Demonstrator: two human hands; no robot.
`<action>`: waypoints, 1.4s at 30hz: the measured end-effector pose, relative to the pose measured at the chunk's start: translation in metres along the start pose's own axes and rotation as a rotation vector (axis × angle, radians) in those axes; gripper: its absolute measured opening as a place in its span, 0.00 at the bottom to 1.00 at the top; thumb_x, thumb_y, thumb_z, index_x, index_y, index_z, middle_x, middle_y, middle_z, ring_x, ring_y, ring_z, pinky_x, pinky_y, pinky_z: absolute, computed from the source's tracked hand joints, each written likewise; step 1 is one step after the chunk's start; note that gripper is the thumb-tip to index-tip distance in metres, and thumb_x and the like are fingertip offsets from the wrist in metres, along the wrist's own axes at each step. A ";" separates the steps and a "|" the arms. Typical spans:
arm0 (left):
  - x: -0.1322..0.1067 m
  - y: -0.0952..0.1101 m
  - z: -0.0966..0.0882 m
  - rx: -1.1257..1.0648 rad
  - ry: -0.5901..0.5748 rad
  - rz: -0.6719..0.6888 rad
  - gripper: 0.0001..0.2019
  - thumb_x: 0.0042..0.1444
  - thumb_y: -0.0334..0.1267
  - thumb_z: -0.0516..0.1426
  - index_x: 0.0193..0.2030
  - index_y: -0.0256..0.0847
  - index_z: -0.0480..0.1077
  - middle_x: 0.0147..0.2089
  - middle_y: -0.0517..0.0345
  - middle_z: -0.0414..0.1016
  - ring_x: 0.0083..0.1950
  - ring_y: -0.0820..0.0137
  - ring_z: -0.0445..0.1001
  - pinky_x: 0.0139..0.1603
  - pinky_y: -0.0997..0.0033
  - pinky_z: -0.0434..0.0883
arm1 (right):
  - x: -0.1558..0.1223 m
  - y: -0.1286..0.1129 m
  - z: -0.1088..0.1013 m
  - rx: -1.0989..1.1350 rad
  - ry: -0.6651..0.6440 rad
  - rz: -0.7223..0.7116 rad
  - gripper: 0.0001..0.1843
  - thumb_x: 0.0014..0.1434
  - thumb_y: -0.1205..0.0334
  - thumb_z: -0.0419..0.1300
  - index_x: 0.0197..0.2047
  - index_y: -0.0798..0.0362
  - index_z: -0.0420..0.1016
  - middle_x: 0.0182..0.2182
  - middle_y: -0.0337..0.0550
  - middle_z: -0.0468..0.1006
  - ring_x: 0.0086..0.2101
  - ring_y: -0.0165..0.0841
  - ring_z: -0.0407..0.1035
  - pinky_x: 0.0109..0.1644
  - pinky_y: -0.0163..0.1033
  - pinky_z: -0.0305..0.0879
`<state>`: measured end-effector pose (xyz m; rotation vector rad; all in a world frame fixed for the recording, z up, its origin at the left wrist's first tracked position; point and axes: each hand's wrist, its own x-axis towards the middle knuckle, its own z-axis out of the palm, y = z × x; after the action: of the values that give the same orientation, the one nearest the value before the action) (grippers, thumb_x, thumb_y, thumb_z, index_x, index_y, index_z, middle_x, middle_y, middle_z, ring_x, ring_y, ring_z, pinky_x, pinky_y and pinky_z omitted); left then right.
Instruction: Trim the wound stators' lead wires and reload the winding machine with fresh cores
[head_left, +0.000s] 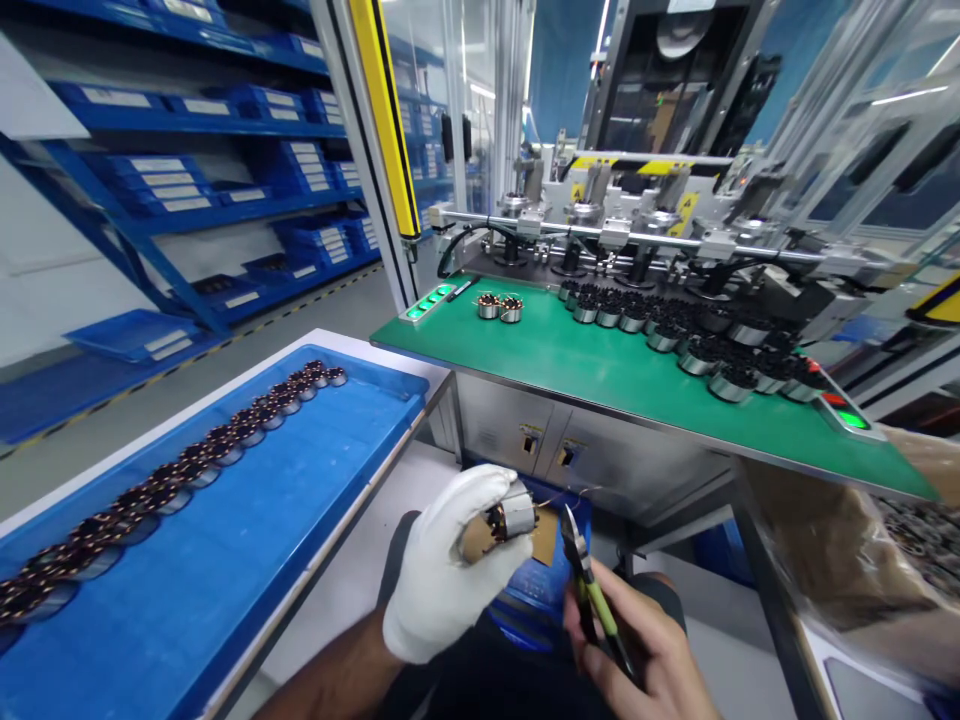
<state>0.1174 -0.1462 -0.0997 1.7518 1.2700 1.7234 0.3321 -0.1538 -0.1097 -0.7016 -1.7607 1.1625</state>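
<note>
My left hand (446,565), in a white glove, is closed round a small wound motor stator (512,517) with copper coils and a silver casing, held over my lap. My bare right hand (637,650) grips a pair of side cutters (589,580) with green-and-black handles. The cutter jaws point up, just to the right of the stator, near a thin wire sticking out of it.
A blue tray (247,540) on the left holds a row of several stators (187,465). The green bench (600,370) ahead carries two stators (499,307) and a cluster of several more (697,340) before the machine (637,220). Blue shelving (187,170) stands at left, a plastic bag (847,560) at right.
</note>
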 end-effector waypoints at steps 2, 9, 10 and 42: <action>0.001 -0.002 -0.004 0.024 -0.010 -0.020 0.25 0.49 0.32 0.67 0.55 0.46 0.72 0.55 0.47 0.76 0.54 0.58 0.77 0.56 0.58 0.76 | -0.004 -0.003 -0.003 0.120 -0.061 0.038 0.27 0.65 0.61 0.56 0.66 0.40 0.63 0.40 0.47 0.79 0.33 0.31 0.77 0.38 0.34 0.75; 0.006 0.002 -0.012 0.000 -0.125 0.078 0.28 0.47 0.29 0.68 0.55 0.52 0.71 0.54 0.56 0.77 0.55 0.65 0.76 0.57 0.67 0.75 | -0.004 -0.021 -0.007 0.224 -0.185 0.203 0.28 0.64 0.57 0.59 0.67 0.37 0.62 0.46 0.51 0.78 0.41 0.35 0.76 0.50 0.44 0.73; 0.007 0.002 -0.013 0.003 -0.133 0.099 0.28 0.47 0.29 0.68 0.55 0.52 0.70 0.55 0.56 0.77 0.55 0.66 0.76 0.57 0.68 0.74 | -0.003 -0.021 -0.006 0.233 -0.185 0.207 0.27 0.65 0.57 0.58 0.66 0.37 0.62 0.45 0.50 0.78 0.41 0.35 0.76 0.50 0.44 0.73; 0.001 0.013 -0.036 0.353 -0.166 -0.017 0.20 0.49 0.32 0.66 0.50 0.43 0.72 0.48 0.51 0.79 0.48 0.63 0.79 0.50 0.65 0.78 | 0.014 0.012 -0.004 -0.239 -0.158 0.064 0.27 0.57 0.67 0.57 0.61 0.51 0.73 0.33 0.45 0.83 0.30 0.32 0.79 0.39 0.31 0.76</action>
<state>0.0880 -0.1641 -0.0823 2.0203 1.5804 1.3714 0.3295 -0.1355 -0.1142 -0.8312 -2.0466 1.0854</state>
